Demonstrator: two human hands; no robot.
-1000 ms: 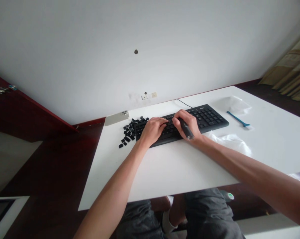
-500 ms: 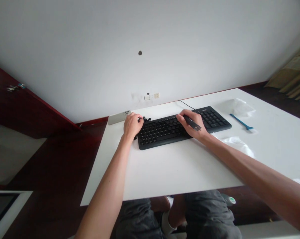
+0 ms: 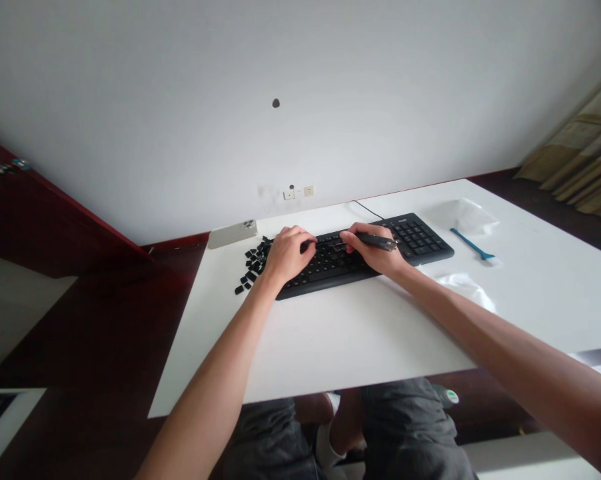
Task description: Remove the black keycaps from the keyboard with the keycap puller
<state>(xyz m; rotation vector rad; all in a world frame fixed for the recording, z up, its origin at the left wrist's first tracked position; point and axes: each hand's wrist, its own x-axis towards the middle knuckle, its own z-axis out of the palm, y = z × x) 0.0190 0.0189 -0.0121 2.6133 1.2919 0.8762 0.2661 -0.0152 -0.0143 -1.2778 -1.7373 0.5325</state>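
1. Phone [image 3: 232, 235] at L end of white desk [image 3: 330, 333], near wall
2. Loose blk keycaps [image 3: 253, 267] in heap, just L of kbd [image 3: 423, 237]
3. L hand [image 3: 288, 253]: fingers half curled over L-side keys; can't tell if anything held
4. R hand [image 3: 375, 250]: closed round blk pen-shaped tool [image 3: 378, 241], over mid kbd, just beside L hand
5. Clear plastic bag [image 3: 463, 217] and blue tool [image 3: 473, 246] R of kbd, apart from it

You'll note the keyboard [image 3: 325, 270] is black, like the loose keycaps [image 3: 251, 263] at its left; far right, a blue tool [image 3: 473, 244] on white desktop [image 3: 360, 340] (curtain [image 3: 575, 157] striped beige).
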